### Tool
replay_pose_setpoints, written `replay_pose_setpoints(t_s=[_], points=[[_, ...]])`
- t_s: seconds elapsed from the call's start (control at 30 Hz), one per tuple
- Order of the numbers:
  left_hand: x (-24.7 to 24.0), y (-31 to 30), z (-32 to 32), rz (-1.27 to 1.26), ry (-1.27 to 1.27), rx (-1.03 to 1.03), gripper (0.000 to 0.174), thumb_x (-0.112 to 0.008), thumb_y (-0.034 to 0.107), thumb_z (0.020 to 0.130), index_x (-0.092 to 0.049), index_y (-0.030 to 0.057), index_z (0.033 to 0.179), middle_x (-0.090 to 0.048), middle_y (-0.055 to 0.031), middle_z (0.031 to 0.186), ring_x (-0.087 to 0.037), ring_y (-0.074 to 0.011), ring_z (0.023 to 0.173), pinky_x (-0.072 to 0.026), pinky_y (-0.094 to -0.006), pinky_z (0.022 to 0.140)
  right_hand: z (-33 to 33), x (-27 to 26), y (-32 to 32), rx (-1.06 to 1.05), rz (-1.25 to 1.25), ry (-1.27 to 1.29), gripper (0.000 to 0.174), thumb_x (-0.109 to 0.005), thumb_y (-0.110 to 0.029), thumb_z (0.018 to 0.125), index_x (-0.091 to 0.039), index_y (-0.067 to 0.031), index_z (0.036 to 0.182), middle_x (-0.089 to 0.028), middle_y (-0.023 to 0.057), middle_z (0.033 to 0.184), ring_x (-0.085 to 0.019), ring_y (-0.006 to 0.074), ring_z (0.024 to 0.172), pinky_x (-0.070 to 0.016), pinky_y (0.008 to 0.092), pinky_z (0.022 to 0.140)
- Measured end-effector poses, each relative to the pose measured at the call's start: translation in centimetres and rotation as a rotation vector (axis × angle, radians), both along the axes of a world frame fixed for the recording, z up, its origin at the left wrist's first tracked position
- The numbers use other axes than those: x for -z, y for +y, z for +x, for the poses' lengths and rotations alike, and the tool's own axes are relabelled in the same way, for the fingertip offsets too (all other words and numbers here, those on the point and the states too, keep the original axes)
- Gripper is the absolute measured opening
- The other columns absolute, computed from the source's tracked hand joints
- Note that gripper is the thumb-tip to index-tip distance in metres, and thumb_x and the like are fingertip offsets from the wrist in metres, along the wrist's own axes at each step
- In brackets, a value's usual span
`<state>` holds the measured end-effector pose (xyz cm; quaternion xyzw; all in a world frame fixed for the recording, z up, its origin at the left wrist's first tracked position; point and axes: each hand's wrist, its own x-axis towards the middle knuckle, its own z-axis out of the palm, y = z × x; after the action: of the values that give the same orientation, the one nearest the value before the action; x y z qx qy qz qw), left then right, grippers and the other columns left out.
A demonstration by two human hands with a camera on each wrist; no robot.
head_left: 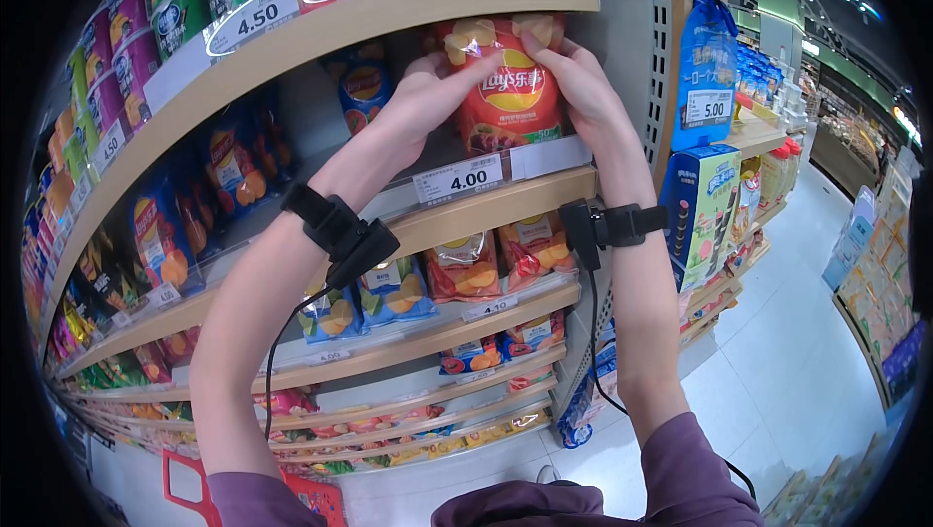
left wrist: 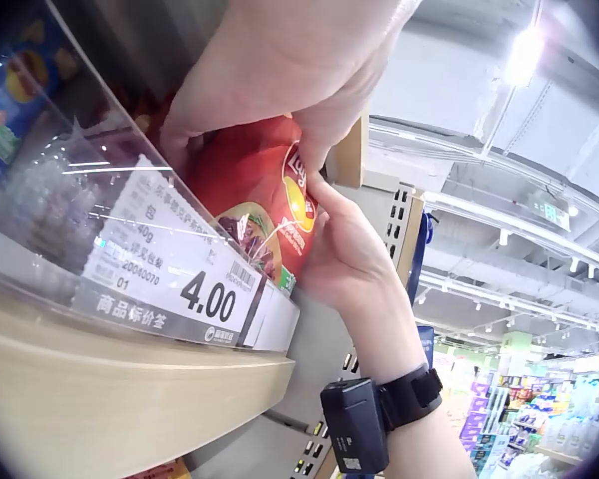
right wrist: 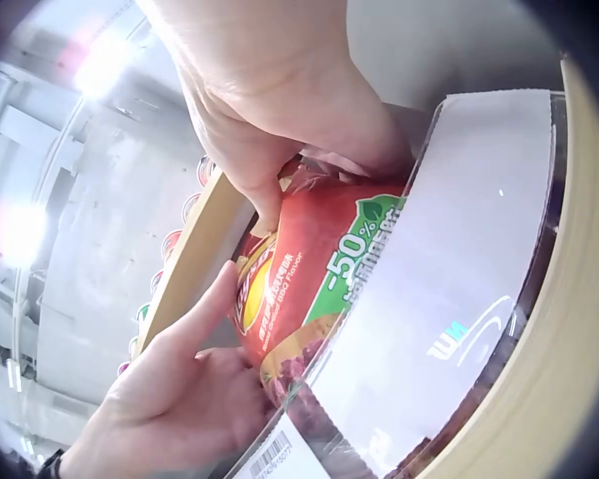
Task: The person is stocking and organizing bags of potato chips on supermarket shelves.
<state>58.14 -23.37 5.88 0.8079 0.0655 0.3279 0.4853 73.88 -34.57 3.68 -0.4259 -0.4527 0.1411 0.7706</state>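
A red Lay's bag of potato chips stands upright on a shelf, behind a clear front strip with a 4.00 price tag. My left hand grips its left side, the thumb across the front. On the other side my right hand holds the bag near its top corner, thumb on the front and fingers around the edge. In the right wrist view the bag's lower front shows a green -50% mark, and the strip covers its bottom. Both hands reach in over this strip.
A wooden shelf edge runs just above the hands. Blue chip bags stand farther left on the same shelf. More chip bags fill the shelf below. A grey perforated post rises at the right, beside a hanging blue bag.
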Motion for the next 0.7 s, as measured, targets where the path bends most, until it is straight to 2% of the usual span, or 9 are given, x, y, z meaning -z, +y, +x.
replay_pose_setpoints(t_s=[0.1,0.13,0.17,0.27,0.3,0.4,0.57,0.7], points=[[-0.9,-0.3,0.0,0.001,-0.105,-0.072,0.063,-0.067,0.042,0.091,-0.050,-0.0015,0.132,-0.058,-0.0100,0.127,-0.053,-0.0165,0.116,-0.0379,-0.0303,0.103,0.1,0.1,-0.2,-0.012,0.047,-0.043,0.062,-0.071,-0.030,0.090,-0.044,0.0101,0.129,-0.064,0.0181,0.114,-0.067,0.0207,0.100,-0.0548,0.0312,0.085],[-1.2,-0.4,0.0,0.014,-0.144,-0.103,0.061,-0.066,0.043,0.092,-0.051,-0.0006,0.131,-0.058,-0.0091,0.126,-0.053,-0.0157,0.115,-0.0377,-0.0299,0.102,-0.2,0.1,-0.2,0.021,0.071,-0.051,0.058,-0.070,-0.030,0.091,-0.046,0.0095,0.127,-0.065,0.0169,0.113,-0.067,0.0195,0.099,-0.0541,0.0304,0.085],[-1.3,-0.8,0.3,-0.006,-0.261,-0.055,0.053,-0.066,0.036,0.092,-0.053,0.0021,0.130,-0.060,-0.0070,0.122,-0.052,-0.0144,0.112,-0.0374,-0.0301,0.101,-0.4,0.1,-0.3,0.054,0.093,-0.059,0.054,-0.069,-0.029,0.092,-0.049,0.0088,0.125,-0.066,0.0156,0.111,-0.067,0.0184,0.098,-0.0535,0.0296,0.085],[-1.8,-0.4,1.1,-0.009,-0.293,-0.036,0.046,-0.066,0.029,0.093,-0.054,0.0038,0.129,-0.060,-0.0060,0.120,-0.052,-0.0145,0.110,-0.0381,-0.0304,0.100,-0.5,-0.6,-0.2,0.062,0.233,-0.009,0.037,-0.062,-0.024,0.096,-0.056,0.0037,0.120,-0.066,0.0111,0.112,-0.065,0.0150,0.099,-0.0515,0.0278,0.086],[-1.9,-0.9,1.1,-0.067,-0.311,-0.008,0.043,-0.066,0.023,0.092,-0.055,0.0037,0.128,-0.061,-0.0065,0.121,-0.053,-0.0146,0.110,-0.0385,-0.0304,0.100,-0.1,-0.8,-0.1,0.053,0.292,0.022,0.031,-0.060,-0.021,0.098,-0.058,0.0015,0.118,-0.066,0.0094,0.113,-0.064,0.0139,0.100,-0.0509,0.0273,0.087],[-2.0,-0.5,1.5,-0.095,-0.289,-0.020,0.044,-0.067,0.021,0.091,-0.054,0.0039,0.129,-0.060,-0.0074,0.124,-0.053,-0.0157,0.113,-0.0381,-0.0314,0.101,0.9,-0.5,0.7,0.118,0.262,0.010,0.028,-0.060,-0.021,0.098,-0.061,0.0021,0.114,-0.067,0.0086,0.111,-0.064,0.0131,0.098,-0.0500,0.0261,0.085],[-2.2,-0.7,1.5,-0.060,-0.238,-0.031,0.051,-0.067,0.024,0.092,-0.048,0.0038,0.135,-0.056,-0.0096,0.131,-0.052,-0.0182,0.119,-0.0379,-0.0335,0.105,0.5,-0.2,0.4,0.228,0.169,0.051,0.026,-0.051,-0.009,0.096,-0.062,0.0046,0.115,-0.069,0.0097,0.105,-0.064,0.0135,0.096,-0.0480,0.0257,0.087],[-2.2,-0.8,2.0,-0.103,-0.206,-0.031,0.052,-0.066,0.027,0.092,-0.048,0.0036,0.135,-0.056,-0.0110,0.130,-0.053,-0.0191,0.118,-0.0395,-0.0331,0.104,0.5,-0.3,0.6,0.250,0.124,0.077,0.027,-0.051,-0.009,0.095,-0.061,0.0058,0.116,-0.068,0.0111,0.106,-0.064,0.0134,0.094,-0.0488,0.0265,0.084]])
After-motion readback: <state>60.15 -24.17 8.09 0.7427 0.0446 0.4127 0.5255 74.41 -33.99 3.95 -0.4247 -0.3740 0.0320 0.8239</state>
